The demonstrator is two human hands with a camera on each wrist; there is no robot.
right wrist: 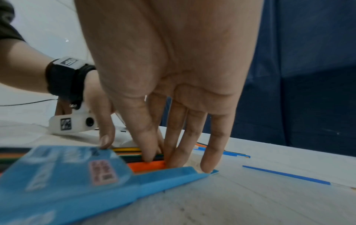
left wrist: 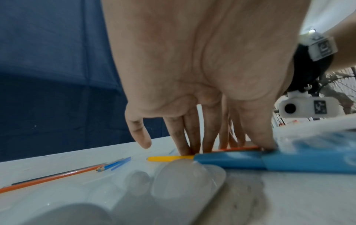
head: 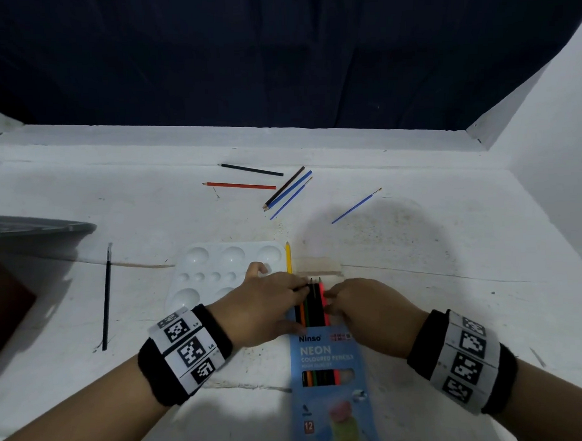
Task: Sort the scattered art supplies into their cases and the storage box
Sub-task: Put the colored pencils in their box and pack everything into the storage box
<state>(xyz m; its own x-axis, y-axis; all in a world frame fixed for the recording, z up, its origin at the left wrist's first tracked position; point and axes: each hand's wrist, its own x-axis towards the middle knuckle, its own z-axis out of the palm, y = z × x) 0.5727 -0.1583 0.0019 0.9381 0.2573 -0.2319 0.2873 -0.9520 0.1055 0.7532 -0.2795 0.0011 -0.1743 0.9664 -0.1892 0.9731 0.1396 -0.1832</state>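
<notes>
Your left hand (head: pixel 269 303) and right hand (head: pixel 362 303) press straight fingers onto pencils (head: pixel 314 305) protruding from the blue case (head: pixel 328 384) (the right-wrist view alone shows the orange one (right wrist: pixel 146 165)); beyond it lies a yellow pencil (head: pixel 288 257).

Dim, cool light falls from above and behind, throwing a round shadow on the table (head: pixel 484 312) toward one o'clock. The head view bends at its edges. Both wrist views are soft, with the pencil box (right wrist: pixel 67 182) and palette (left wrist: pixel 173 182) blurred up close.
</notes>
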